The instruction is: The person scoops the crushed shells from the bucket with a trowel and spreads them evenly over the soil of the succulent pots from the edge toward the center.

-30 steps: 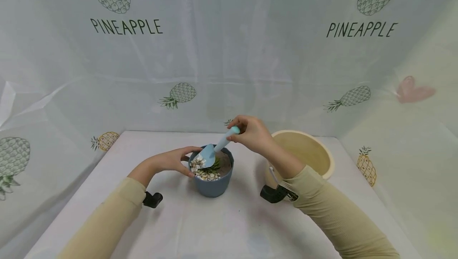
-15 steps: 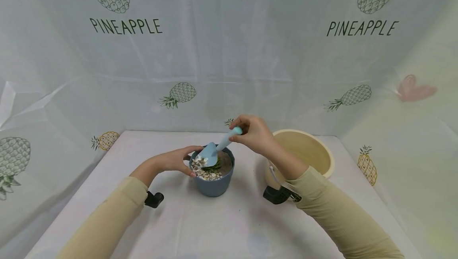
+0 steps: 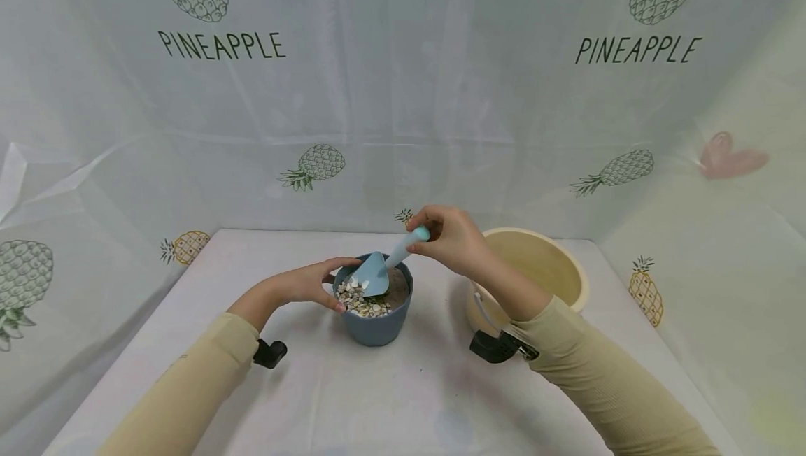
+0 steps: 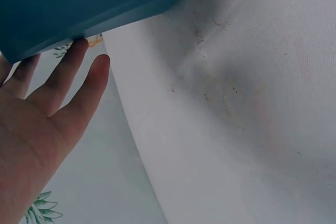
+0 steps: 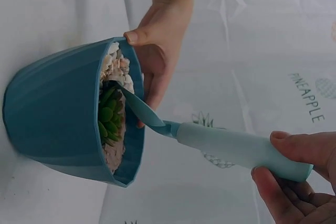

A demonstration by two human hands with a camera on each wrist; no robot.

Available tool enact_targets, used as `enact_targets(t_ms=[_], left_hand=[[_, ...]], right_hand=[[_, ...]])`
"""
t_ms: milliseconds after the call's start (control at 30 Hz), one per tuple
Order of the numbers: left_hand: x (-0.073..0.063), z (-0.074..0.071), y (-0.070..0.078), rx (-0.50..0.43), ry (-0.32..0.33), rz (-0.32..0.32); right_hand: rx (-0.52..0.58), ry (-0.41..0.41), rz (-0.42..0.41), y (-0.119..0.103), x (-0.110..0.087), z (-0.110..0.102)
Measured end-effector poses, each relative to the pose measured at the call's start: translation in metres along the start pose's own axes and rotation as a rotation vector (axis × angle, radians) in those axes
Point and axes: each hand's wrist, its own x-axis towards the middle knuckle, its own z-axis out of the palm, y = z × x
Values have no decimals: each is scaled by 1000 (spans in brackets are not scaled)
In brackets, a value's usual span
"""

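Observation:
A blue flower pot (image 3: pixel 376 330) stands on the white-covered table, holding brownish soil, pale pebbles (image 3: pixel 352 296) and a green succulent (image 5: pixel 109 114). Its left rim is held by my left hand (image 3: pixel 308 281), thumb on the near side and fingers round the far side. My right hand (image 3: pixel 450 236) pinches the handle end of a light blue trowel (image 5: pixel 231 148) between thumb and fingers. The trowel slants down to the left, its blade (image 3: pixel 373 274) inside the pot over the pebbles, covering most of the succulent in the head view. In the left wrist view the pot's contents are hidden.
A large cream bucket (image 3: pixel 535 264) with a handle stands right of the pot, partly behind my right forearm. A pineapple-print curtain (image 3: pixel 403 92) hangs behind and beside the table (image 3: pixel 352 407).
My right hand has shifted slightly right, and the trowel blade has moved right with it, exposing more pebbles on the left side. The left hand and pot stay about where they were.

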Motion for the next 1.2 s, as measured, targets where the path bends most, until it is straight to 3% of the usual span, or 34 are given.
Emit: enact_targets(t_ms=[700,1200], left_hand=[[1,-1,-3,17,-3,4],[-7,-16,17,75,40,112]], right_hand=[[-17,-48,-218,0,-16,-11],[-24,-116,-359,5,-29,-27]])
